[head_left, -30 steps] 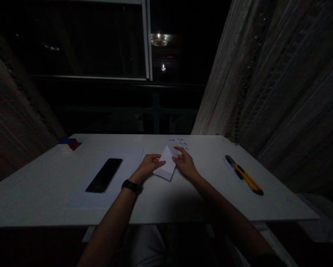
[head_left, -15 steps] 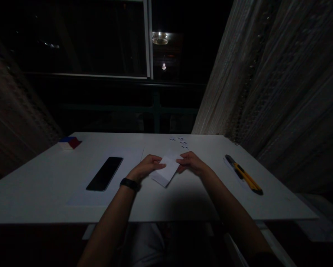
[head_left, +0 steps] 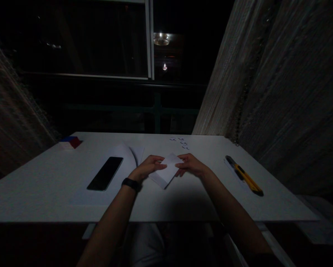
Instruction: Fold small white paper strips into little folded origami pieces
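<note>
A small piece of folded white paper is held between my two hands, one corner pointing toward me. My left hand, with a black band on its wrist, pinches the paper's left side, thumb on top. On the opposite side, my right hand grips it between thumb and fingers. Left of my hands, a black phone lies on white paper sheets, and the far edge of one sheet curls up off the table.
A yellow and black box cutter lies on the white table at right. Several tiny dark-marked scraps lie farther back. A blue, red and white cube stands at the far left. Curtains hang beside the dark window.
The folded paper has turned slightly in my hands and now looks more like a diamond. The far part of the sheet under the phone has lifted and curled.
</note>
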{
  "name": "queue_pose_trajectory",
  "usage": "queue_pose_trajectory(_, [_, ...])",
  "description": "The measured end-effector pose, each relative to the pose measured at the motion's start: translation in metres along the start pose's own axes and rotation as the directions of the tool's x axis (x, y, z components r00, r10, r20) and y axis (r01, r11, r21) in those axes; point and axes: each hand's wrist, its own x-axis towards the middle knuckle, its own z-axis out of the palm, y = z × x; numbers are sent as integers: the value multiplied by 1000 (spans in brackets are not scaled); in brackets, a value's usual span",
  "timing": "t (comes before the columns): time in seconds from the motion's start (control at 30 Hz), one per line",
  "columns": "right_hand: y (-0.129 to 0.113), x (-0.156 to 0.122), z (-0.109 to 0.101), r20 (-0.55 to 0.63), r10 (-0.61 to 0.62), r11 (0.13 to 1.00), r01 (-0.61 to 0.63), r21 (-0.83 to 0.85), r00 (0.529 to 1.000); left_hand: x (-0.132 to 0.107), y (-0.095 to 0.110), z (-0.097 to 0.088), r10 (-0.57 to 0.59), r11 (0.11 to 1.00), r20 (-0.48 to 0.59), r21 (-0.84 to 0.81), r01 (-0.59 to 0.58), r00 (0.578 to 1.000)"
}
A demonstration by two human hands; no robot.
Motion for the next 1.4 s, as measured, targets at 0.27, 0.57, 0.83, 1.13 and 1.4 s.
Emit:
queue_pose_trajectory(0.27, [5, -1, -9, 59, -4, 983, -7, 184, 998, -1, 4, -3, -15, 997, -12, -79, 14, 1000])
queue_pose_trajectory(0.57, [8, 0, -7, -24, -48, 964, 53, 260, 999, -2, 8, -2, 8, 969, -32, -245, -16, 999])
queue_pose_trajectory(0.83, [7, 16, 16, -522, -189, 880, 379, 285, 831, 1, 12, 4, 45, 827, -99, -554, -93, 994])
queue_pose_trajectory(1.13, [29, 29, 56, -530, -353, 926, 368, -81, 771, 13, -7, 29, 183, 947, -374, -182, -266, 909])
queue_pose_trajectory(1.4, [14, 14, 55, -413, -461, 885, 376, -274, 786, 17, -11, 14, 252, 952, -568, -1, -307, 784])
